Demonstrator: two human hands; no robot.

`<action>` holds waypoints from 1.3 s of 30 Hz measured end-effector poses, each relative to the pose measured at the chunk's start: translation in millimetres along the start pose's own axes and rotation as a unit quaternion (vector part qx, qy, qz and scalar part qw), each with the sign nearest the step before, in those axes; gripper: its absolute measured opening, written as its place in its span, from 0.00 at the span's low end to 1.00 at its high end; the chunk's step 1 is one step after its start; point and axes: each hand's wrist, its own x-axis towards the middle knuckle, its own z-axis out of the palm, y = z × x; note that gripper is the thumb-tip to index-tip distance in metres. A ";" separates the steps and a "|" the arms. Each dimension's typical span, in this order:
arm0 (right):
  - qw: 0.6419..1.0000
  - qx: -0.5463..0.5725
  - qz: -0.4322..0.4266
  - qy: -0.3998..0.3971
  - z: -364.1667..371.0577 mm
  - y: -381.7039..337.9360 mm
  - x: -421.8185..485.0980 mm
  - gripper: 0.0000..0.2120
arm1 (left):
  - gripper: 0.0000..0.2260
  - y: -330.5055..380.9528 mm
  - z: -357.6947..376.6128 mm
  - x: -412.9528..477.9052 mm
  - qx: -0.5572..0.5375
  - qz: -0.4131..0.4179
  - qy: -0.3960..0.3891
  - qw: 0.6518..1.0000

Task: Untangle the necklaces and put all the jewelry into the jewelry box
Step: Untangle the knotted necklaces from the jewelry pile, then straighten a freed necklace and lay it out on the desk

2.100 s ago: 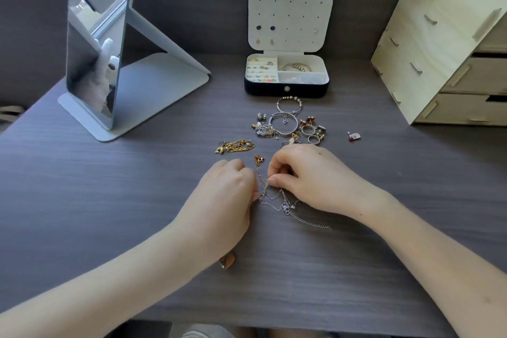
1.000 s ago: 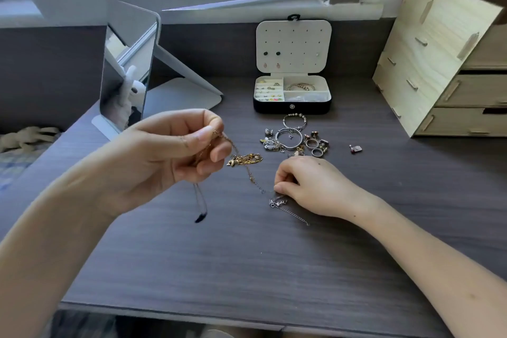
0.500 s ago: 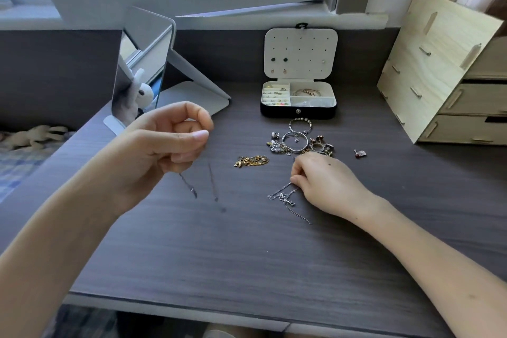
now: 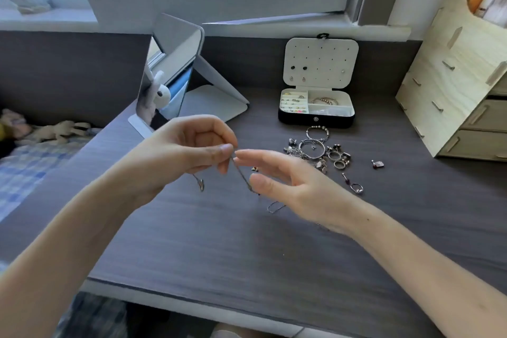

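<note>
Left hand (image 4: 181, 156) pinches a thin metal chain necklace (image 4: 241, 175) above the dark wood-grain desk (image 4: 247, 255). Right hand (image 4: 296, 189), fingers loosely straight, hovers just beside the chain, perhaps touching it; blur hides that. Farther right lies a heap of silver rings and bracelets (image 4: 318, 151), near the open black jewelry box (image 4: 315, 118).

The jewelry box (image 4: 315, 119) is black, cream-lined; the desk (image 4: 247, 255) grey wood-grain; the bedding (image 4: 24, 170) apparently blue-checked.

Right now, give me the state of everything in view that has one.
Box, open, lid upright.
Necklace, held up, ends hanging.
Left grip, pinching the necklace.
Right grip, open, fingertips by the necklace.
Rings, loose on the desk.
Mirror, standing.
</note>
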 end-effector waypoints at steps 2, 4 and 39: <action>0.999 0.028 -0.017 -0.015 13.6 -7.4 9.4 0.10 | 0.02 0.6 0.4 -0.2 -0.005 0.005 0.002 1.000; 0.999 0.040 -0.021 0.009 21.8 -13.0 16.9 0.05 | 0.03 0.7 -2.4 -3.3 0.002 0.009 0.010 1.000; 0.909 -0.375 0.105 0.148 -33.7 23.9 40.6 0.03 | 0.04 -91.5 -61.7 3.1 0.354 -0.020 0.113 0.928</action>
